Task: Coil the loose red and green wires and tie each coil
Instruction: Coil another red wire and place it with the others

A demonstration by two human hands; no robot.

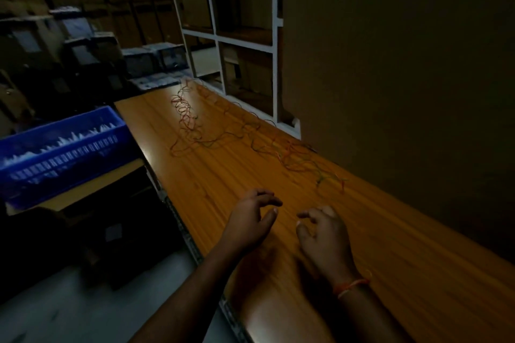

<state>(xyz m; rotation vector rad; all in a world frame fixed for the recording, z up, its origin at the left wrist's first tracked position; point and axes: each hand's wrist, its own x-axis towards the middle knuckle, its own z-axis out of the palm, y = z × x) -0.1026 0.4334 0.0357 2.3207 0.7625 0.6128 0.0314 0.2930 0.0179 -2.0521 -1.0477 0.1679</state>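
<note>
Loose red and green wires [211, 136] lie in a long tangle along the far half of the wooden table [390, 259]. Their near ends [330, 179] stop a little beyond my hands. My left hand [252, 221] hovers over the table with fingers loosely curled and holds nothing. My right hand [323, 237] hovers beside it, fingers also loosely curled and empty, an orange thread around its wrist. Neither hand touches the wires.
A blue plastic crate [60, 147] with pale contents stands on a lower surface to the left. A white shelf unit [245, 44] borders the table's far right side, next to a dark wall. Stacked boxes fill the dim background.
</note>
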